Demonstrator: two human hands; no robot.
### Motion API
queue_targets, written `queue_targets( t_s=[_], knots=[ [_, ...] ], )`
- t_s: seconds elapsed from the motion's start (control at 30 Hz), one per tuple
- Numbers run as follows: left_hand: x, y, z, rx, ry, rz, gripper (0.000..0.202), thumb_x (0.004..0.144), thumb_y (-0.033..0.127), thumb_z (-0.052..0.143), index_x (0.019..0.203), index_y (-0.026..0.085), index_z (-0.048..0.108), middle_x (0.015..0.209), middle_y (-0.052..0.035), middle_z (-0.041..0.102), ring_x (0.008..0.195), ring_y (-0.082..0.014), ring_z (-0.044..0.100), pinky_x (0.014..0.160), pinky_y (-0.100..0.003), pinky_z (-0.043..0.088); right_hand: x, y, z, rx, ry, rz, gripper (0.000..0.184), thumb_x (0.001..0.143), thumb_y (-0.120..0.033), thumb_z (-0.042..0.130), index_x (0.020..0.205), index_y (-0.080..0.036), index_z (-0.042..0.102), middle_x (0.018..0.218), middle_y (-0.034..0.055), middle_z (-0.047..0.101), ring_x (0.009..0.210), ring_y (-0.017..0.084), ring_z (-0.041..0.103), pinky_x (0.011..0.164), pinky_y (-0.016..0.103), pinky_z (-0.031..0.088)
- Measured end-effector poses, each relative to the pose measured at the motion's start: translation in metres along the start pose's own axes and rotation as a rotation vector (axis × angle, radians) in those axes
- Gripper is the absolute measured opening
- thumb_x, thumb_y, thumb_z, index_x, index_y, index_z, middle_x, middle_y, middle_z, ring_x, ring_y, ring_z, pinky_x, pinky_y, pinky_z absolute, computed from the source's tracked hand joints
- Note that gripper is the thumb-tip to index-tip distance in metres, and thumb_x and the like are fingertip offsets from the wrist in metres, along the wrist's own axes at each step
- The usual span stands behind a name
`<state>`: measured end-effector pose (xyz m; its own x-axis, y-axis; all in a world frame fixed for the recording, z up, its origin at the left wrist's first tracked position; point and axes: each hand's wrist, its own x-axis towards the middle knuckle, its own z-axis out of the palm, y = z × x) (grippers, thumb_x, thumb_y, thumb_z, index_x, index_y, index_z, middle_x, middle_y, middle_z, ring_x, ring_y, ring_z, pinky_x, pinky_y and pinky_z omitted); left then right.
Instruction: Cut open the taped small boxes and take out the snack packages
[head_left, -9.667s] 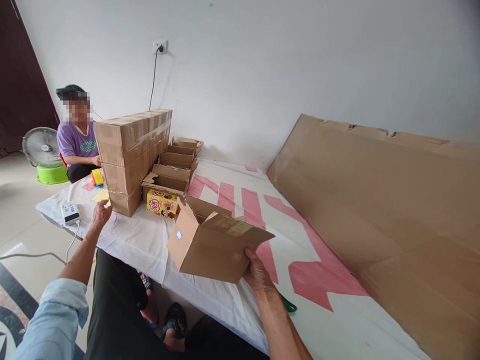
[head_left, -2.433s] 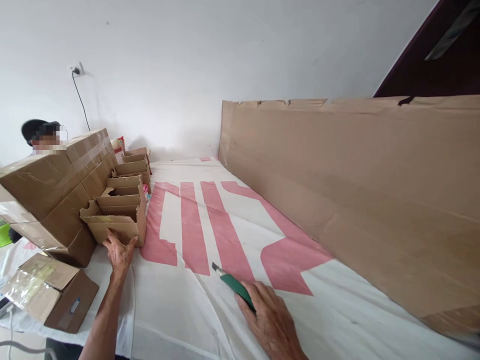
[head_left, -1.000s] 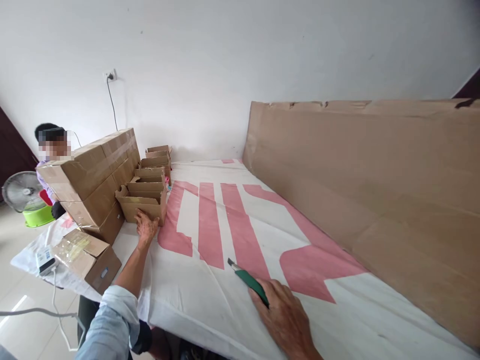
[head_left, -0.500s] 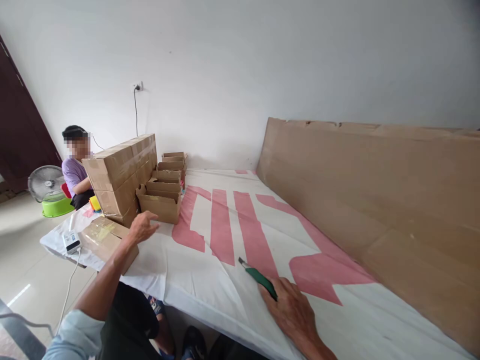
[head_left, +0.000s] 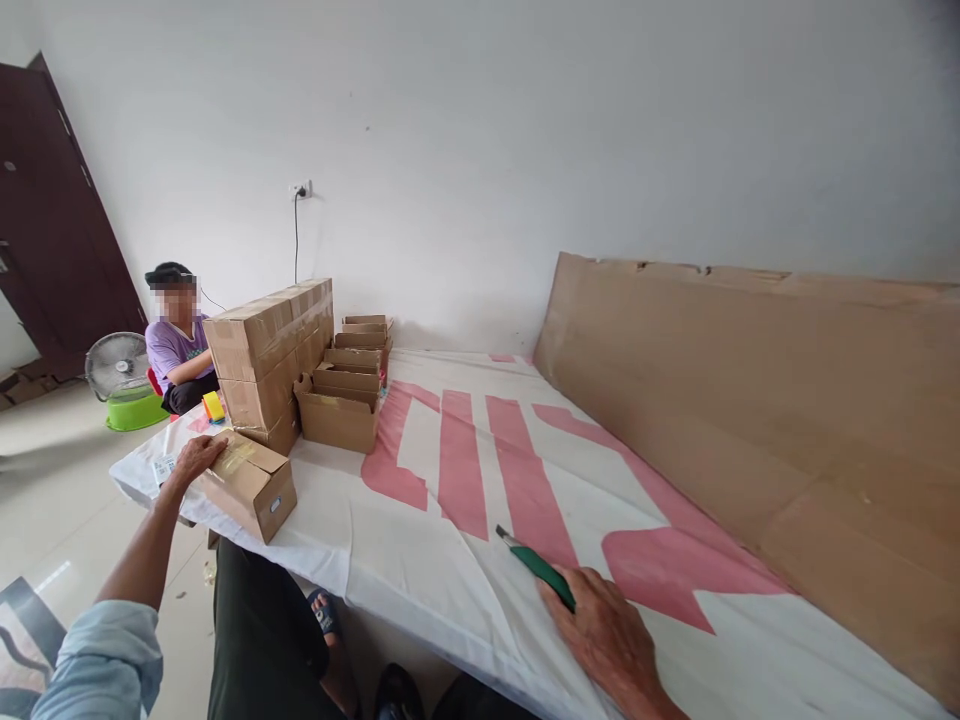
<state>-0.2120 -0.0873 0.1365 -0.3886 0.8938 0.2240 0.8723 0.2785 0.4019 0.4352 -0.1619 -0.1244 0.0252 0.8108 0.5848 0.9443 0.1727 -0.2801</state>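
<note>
Along the near side of a table (head_left: 375,545) draped in a white cloth with pinkish-red print (head_left: 442,575), the right hand (head_left: 606,628) lies with its fingers curled firmly around a green-handled utility knife (head_left: 545,575), blade exposed over the cloth. To its left, the left hand (head_left: 199,457) rests atop a taped brown cardboard carton (head_left: 244,492) near the table's edge; its fingers lie close together, and whether they grip is unclear. A stray sweep of the knife could slit the cloth or cut the other hand, and a hard tug could tip the carton off the edge. Beyond stand a row of open brown cartons (head_left: 340,425) and a taller stack of closed cartons (head_left: 255,402), which a bump might topple; farther back sits a person in a purple shirt (head_left: 171,345).
</note>
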Motion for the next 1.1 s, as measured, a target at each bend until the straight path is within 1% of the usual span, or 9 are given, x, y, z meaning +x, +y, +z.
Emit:
queue_targets(
  t_s=[0.07, 0.17, 0.3, 0.43, 0.57, 0.63, 0.8, 0.9, 1.1],
  knots=[
    [-0.005, 0.000, 0.007, -0.026, -0.012, -0.004, 0.040, 0.087, 0.056, 0.060, 0.075, 0.020, 0.074, 0.083, -0.0123, 0.079, 0.091, -0.0345, 0.074, 0.076, -0.037, 0.052, -0.001, -0.001, -0.001, 0.005, 0.002, -0.001, 0.035, 0.102, -0.043, 0.045, 0.102, -0.020, 0.072, 0.091, 0.0119, 0.074, 0.087, 0.033, 0.071, 0.079, 0.044, 0.053],
    [-0.019, 0.005, 0.020, -0.078, -0.025, 0.014, 0.042, 0.088, 0.057, 0.061, 0.091, 0.019, 0.077, 0.096, -0.0149, 0.082, 0.098, -0.0354, 0.074, 0.081, -0.039, 0.052, -0.002, -0.001, -0.002, 0.007, 0.008, -0.001, 0.036, 0.102, -0.045, 0.044, 0.096, -0.021, 0.070, 0.086, 0.0115, 0.072, 0.085, 0.033, 0.070, 0.077, 0.044, 0.052],
    [-0.051, 0.020, 0.042, -0.169, -0.051, 0.071, 0.051, 0.088, 0.057, 0.065, 0.117, 0.016, 0.076, 0.114, -0.0188, 0.081, 0.109, -0.0367, 0.074, 0.091, -0.041, 0.054, -0.003, 0.001, -0.003, 0.020, 0.002, 0.002, 0.033, 0.100, -0.046, 0.045, 0.090, -0.024, 0.067, 0.083, 0.0109, 0.070, 0.082, 0.033, 0.068, 0.075, 0.044, 0.051],
    [-0.088, 0.041, 0.064, -0.280, -0.104, 0.148, 0.056, 0.087, 0.056, 0.068, 0.127, 0.018, 0.074, 0.122, -0.0154, 0.080, 0.109, -0.0322, 0.075, 0.094, -0.039, 0.056, -0.004, 0.000, -0.004, 0.040, -0.007, 0.024, 0.032, 0.098, -0.047, 0.045, 0.089, -0.024, 0.066, 0.081, 0.0104, 0.068, 0.080, 0.033, 0.066, 0.072, 0.044, 0.049],
    [-0.118, 0.055, 0.074, -0.602, -0.251, 0.209, 0.060, 0.082, 0.058, 0.073, 0.126, 0.018, 0.074, 0.126, -0.0135, 0.078, 0.094, -0.0273, 0.076, 0.084, -0.038, 0.060, -0.003, -0.004, -0.010, 0.044, -0.032, 0.061, 0.030, 0.096, -0.049, 0.048, 0.086, -0.025, 0.064, 0.081, 0.0100, 0.067, 0.082, 0.033, 0.065, 0.074, 0.043, 0.049],
    [-0.128, 0.059, 0.074, -0.793, -0.352, 0.192, 0.066, 0.078, 0.060, 0.078, 0.127, 0.018, 0.074, 0.130, -0.0147, 0.076, 0.095, -0.0274, 0.076, 0.079, -0.037, 0.060, -0.002, -0.005, -0.013, 0.054, -0.051, 0.069, 0.030, 0.096, -0.049, 0.049, 0.087, -0.025, 0.064, 0.082, 0.0099, 0.067, 0.083, 0.033, 0.064, 0.076, 0.043, 0.049],
    [-0.137, 0.063, 0.066, -0.944, -0.442, 0.103, 0.069, 0.073, 0.059, 0.084, 0.128, 0.019, 0.075, 0.127, -0.0135, 0.078, 0.104, -0.0296, 0.074, 0.078, -0.035, 0.059, 0.000, -0.007, -0.016, 0.064, -0.085, 0.087, 0.030, 0.097, -0.050, 0.049, 0.084, -0.026, 0.060, 0.083, 0.0094, 0.065, 0.084, 0.031, 0.063, 0.078, 0.042, 0.048],
    [-0.134, 0.063, 0.065, -0.984, -0.456, 0.084, 0.069, 0.072, 0.061, 0.084, 0.127, 0.019, 0.076, 0.121, -0.0133, 0.081, 0.112, -0.0327, 0.073, 0.084, -0.037, 0.059, -0.001, -0.007, -0.016, 0.066, -0.073, 0.081, 0.030, 0.098, -0.050, 0.047, 0.083, -0.026, 0.059, 0.084, 0.0089, 0.064, 0.084, 0.030, 0.061, 0.079, 0.042, 0.048],
    [-0.122, 0.065, 0.072, -1.037, -0.456, 0.051, 0.069, 0.066, 0.061, 0.087, 0.119, 0.018, 0.079, 0.129, -0.0148, 0.079, 0.115, -0.0347, 0.073, 0.082, -0.038, 0.060, -0.002, -0.007, -0.014, 0.049, -0.060, 0.064, 0.029, 0.100, -0.047, 0.048, 0.083, -0.025, 0.058, 0.083, 0.0083, 0.062, 0.083, 0.028, 0.060, 0.078, 0.040, 0.046]
  ],
)
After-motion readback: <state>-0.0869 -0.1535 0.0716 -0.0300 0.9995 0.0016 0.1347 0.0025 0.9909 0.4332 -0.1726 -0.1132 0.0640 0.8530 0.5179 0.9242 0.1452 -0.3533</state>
